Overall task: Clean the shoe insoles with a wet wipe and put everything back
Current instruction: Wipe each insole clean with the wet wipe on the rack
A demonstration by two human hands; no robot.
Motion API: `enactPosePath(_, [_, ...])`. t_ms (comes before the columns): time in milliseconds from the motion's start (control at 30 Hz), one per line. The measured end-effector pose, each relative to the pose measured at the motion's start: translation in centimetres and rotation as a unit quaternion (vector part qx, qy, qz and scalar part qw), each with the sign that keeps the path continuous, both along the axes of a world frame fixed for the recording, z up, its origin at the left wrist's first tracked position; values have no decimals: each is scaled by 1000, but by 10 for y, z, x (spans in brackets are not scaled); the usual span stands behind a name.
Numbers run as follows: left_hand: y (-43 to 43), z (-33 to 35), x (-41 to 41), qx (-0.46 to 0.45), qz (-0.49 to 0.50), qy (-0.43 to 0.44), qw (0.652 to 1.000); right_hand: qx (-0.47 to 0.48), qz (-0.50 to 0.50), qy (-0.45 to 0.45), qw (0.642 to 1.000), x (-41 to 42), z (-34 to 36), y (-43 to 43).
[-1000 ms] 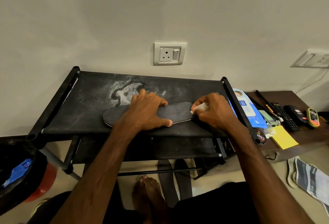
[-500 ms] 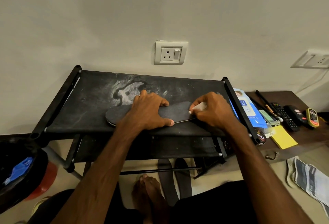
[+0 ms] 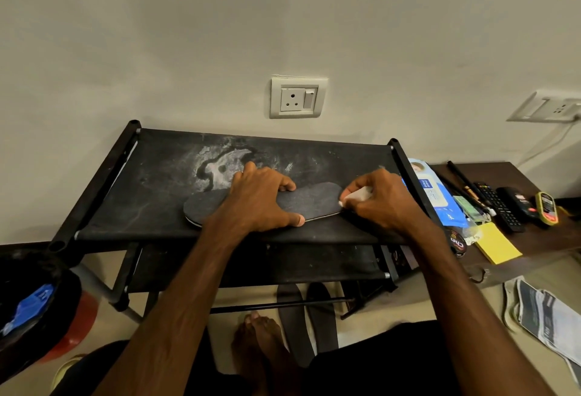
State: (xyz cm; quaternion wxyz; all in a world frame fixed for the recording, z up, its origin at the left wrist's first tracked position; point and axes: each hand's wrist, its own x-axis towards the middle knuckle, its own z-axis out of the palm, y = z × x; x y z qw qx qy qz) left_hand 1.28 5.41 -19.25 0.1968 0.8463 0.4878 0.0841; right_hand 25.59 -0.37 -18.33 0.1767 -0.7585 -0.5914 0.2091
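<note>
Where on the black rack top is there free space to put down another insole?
Free: the left part of the shelf, between its left rail and the insole; also the back strip behind the insole. Crowded: the side table at right, with wipes pack, remotes, yellow pad.

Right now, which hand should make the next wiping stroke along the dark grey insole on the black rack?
Right. The right hand pinches the white wet wipe at the right end of the dark grey insole; the left hand presses across its middle, pinning it.

A remote point(image 3: 498, 207) lies near a yellow notepad point(image 3: 496, 243).
</note>
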Motion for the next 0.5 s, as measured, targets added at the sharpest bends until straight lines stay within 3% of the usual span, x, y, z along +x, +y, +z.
enactPosePath(367, [-1,3,2,-11,-13,4,1000,48,-32,14,998,-7,-4,29])
enactPosePath(500, [-2,2,0,-10,0,2,1000,22,-24,16,999,-5,-3,32])
